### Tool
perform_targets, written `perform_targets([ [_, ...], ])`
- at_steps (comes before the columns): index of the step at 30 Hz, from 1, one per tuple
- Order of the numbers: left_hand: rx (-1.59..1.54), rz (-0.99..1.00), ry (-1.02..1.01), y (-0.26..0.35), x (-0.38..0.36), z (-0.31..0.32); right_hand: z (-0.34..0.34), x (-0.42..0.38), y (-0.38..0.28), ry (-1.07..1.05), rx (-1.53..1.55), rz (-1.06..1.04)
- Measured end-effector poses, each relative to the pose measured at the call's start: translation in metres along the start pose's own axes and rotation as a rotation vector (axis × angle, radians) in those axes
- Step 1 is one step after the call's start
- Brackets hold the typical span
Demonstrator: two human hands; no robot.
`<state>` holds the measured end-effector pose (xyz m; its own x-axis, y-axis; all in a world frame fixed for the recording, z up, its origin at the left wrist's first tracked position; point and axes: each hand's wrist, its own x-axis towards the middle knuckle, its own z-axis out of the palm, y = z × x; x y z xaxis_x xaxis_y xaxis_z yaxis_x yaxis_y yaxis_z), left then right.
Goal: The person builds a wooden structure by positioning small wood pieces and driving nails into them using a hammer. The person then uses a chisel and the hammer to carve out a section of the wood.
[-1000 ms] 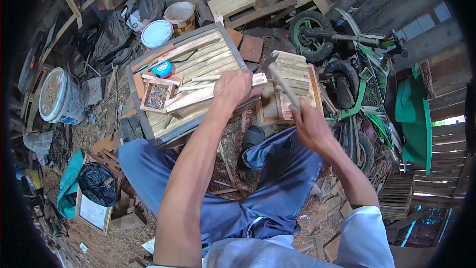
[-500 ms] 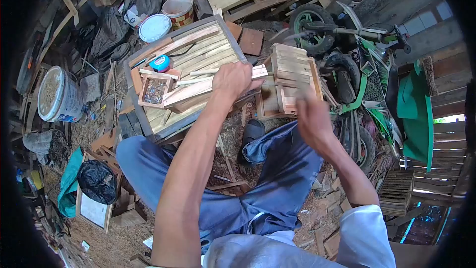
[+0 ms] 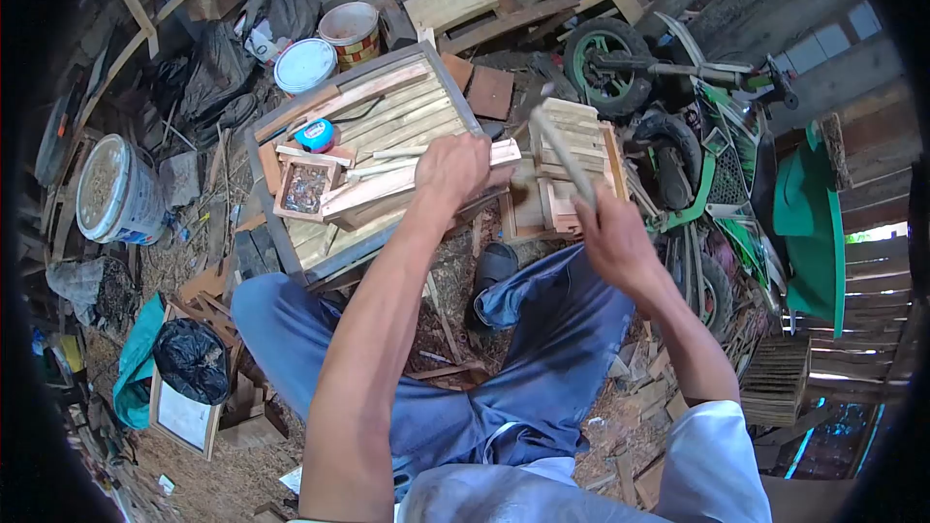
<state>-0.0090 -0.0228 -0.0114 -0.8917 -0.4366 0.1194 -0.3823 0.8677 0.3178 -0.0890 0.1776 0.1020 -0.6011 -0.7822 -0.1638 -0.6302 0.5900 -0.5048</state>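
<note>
My left hand point(image 3: 452, 169) is wrapped over the right end of a pale wooden frame piece point(image 3: 373, 194), which lies along the near side of a slatted worktable point(image 3: 418, 108). My right hand point(image 3: 620, 247) grips a hammer point(image 3: 564, 153) by its handle, the head raised to the right of the piece and not touching it. Thin wooden sticks point(image 3: 383, 167) lie behind the piece. Left of it sits a small wooden box point(image 3: 281, 192) holding small metal bits, probably nails. A blue tape measure point(image 3: 315, 135) rests just beyond the box.
Slatted wooden pieces point(image 3: 567, 126) are stacked right of the worktable. A green motorbike point(image 3: 712, 169) stands beyond them. Buckets point(image 3: 114, 192) and a white lid point(image 3: 305, 66) lie to the left and back. Wood scraps litter the floor around my legs.
The hammer, blurred before, now shows clearly, raised in my right hand, which has shifted slightly downward. My left hand keeps its hold on the wooden piece.
</note>
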Motion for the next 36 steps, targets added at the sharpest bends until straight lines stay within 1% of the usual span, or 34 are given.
perform_targets([
  [1,-0.007,0.017,0.019,0.0,0.002,0.001,-0.007,-0.002,-0.01,0.018,0.047,0.031],
  [2,0.01,0.01,-0.019,0.0,0.004,0.003,-0.009,-0.005,-0.017,0.128,0.154,-0.031],
  [5,0.006,0.011,0.001,0.0,0.001,0.0,0.017,-0.002,0.011,0.097,0.046,-0.073],
  [6,0.01,-0.015,-0.04,0.004,0.0,-0.007,0.032,0.003,0.035,-0.021,-0.148,-0.034],
  [8,0.021,-0.069,-0.112,0.011,-0.001,-0.02,0.022,0.005,0.027,0.041,-0.094,-0.044],
  [9,0.019,-0.071,-0.098,0.009,-0.002,-0.019,0.018,0.002,0.021,0.049,-0.064,-0.042],
  [10,0.017,-0.062,-0.091,0.008,-0.002,-0.015,0.005,0.0,0.003,0.017,-0.01,0.034],
  [13,-0.006,-0.035,-0.06,0.006,-0.001,-0.011,-0.002,-0.009,-0.016,0.235,0.176,-0.047],
  [14,-0.01,-0.023,-0.039,0.003,0.0,-0.008,0.005,-0.011,-0.016,0.184,0.252,0.052],
  [15,-0.011,-0.011,-0.016,0.002,0.0,-0.006,0.014,-0.008,-0.001,0.124,0.123,-0.007],
  [17,-0.005,-0.015,-0.036,0.005,0.0,-0.008,0.03,0.006,0.035,0.023,-0.13,-0.134],
  [18,-0.005,-0.027,-0.042,0.004,0.0,-0.009,0.021,0.007,0.028,-0.004,-0.083,-0.099],
  [21,-0.016,-0.024,-0.049,0.0,0.003,-0.002,-0.008,0.0,-0.007,0.073,0.066,-0.01],
  [22,-0.016,-0.025,-0.054,-0.001,0.004,0.001,-0.009,-0.006,-0.018,0.185,0.146,-0.049],
  [26,-0.017,-0.055,-0.09,0.007,0.001,-0.009,0.023,0.001,0.021,-0.038,-0.128,-0.046],
  [29,0.01,-0.067,-0.078,0.011,-0.005,-0.014,0.005,0.002,0.009,-0.018,-0.04,-0.054],
  [30,0.007,-0.057,-0.08,0.01,-0.003,-0.015,-0.003,-0.001,-0.005,-0.005,-0.008,-0.001],
  [33,-0.025,-0.034,-0.067,0.009,-0.001,-0.013,-0.01,-0.009,-0.021,0.078,0.168,0.015],
  [34,-0.027,-0.02,-0.062,0.006,0.001,-0.008,-0.007,-0.01,-0.02,0.121,0.191,-0.014],
  [36,-0.03,-0.016,-0.063,0.002,0.002,-0.005,-0.004,-0.012,-0.018,0.082,0.229,0.02],
])
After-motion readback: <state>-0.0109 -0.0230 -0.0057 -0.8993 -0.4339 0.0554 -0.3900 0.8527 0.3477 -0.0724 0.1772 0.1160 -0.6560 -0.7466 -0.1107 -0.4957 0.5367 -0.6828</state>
